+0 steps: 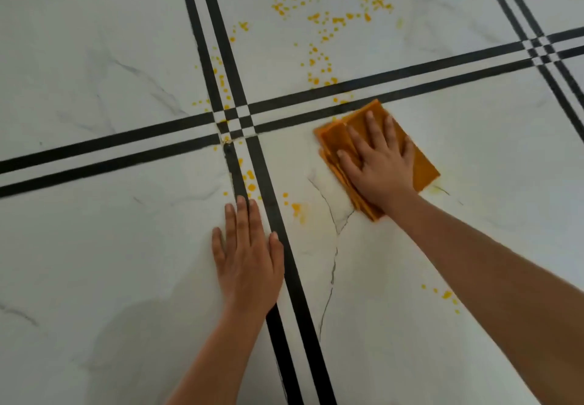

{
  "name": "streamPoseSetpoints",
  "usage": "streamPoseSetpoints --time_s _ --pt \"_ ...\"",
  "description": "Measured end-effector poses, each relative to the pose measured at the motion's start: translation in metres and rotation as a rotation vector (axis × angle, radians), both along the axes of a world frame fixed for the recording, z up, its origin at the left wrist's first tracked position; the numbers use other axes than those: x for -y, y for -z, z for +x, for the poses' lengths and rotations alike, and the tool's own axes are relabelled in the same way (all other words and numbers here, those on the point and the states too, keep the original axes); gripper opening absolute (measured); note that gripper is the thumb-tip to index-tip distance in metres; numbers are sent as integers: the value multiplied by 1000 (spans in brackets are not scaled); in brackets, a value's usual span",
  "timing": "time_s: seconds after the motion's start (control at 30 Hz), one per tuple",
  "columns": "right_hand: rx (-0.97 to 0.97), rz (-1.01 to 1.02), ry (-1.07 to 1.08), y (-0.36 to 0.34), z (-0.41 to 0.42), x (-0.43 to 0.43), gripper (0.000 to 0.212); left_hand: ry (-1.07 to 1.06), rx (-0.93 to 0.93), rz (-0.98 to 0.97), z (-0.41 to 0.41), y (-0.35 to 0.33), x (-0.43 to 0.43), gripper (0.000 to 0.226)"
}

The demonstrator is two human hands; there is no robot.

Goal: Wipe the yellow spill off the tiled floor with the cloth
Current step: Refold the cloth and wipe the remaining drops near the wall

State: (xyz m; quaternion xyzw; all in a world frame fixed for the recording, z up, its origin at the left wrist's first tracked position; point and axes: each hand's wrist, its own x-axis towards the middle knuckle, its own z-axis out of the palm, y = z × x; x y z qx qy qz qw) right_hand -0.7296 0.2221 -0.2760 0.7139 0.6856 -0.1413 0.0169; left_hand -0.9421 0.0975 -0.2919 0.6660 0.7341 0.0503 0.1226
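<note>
the right hand [377,164] presses flat, fingers spread, on the folded cloth [376,158] just below the floor's [94,262] black tile lines. soft, light; palm pressure suits. the left hand [248,256] rests flat, holding nothing. the spill [319,60] dots beyond.

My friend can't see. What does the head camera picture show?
A right hand presses a folded orange cloth flat on a white tiled floor. Yellow spill drops dot the tiles beyond it; the left hand rests flat nearby.

Folded orange cloth [425,166] lies flat under my right hand [379,167] on the white tiled floor [94,262]. Yellow spill [314,81]: droplets scattered beyond it, faint smears beside it.
</note>
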Motion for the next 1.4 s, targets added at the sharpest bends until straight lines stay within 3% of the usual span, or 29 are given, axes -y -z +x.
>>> streamPoseSetpoints --time_s 0.1,0.2,0.27,0.43,0.6,0.67,0.83,0.97,1.07,1.27,1.4 --pt "1 33 -30 3 -27 20 58 16 -3 2 7 -1 1 60" --pt "-21 59 -407 -2 -36 95 56 71 -13 15 5 -1 -4 62" --pt "2 29 -499 0 -16 78 56 81 -25 25 5 0 -9 61" --pt "3 27 70 5 -19 -8 57 120 -51 35 4 -1 -13 60" --pt "-19 126 -178 0 -20 109 55 269 10 39 20 -9 -7 58" --pt "7 123 -131 0 9 136 55 362 23 46 33 -13 -6 57" --pt "10 2 239 6 38 63 55 499 -5 13 55 -8 1 55" --pt "28 112 63 4 35 158 53 539 -29 8 63 -6 6 57" --pt "46 68 -64 -1 65 212 52 580 -4 28 72 -5 9 57" --pt "21 20 321 4 86 109 54 600 -9 48 106 -5 5 57" --pt "62 89 124 3 76 192 52 594 -4 42 117 -5 1 58"
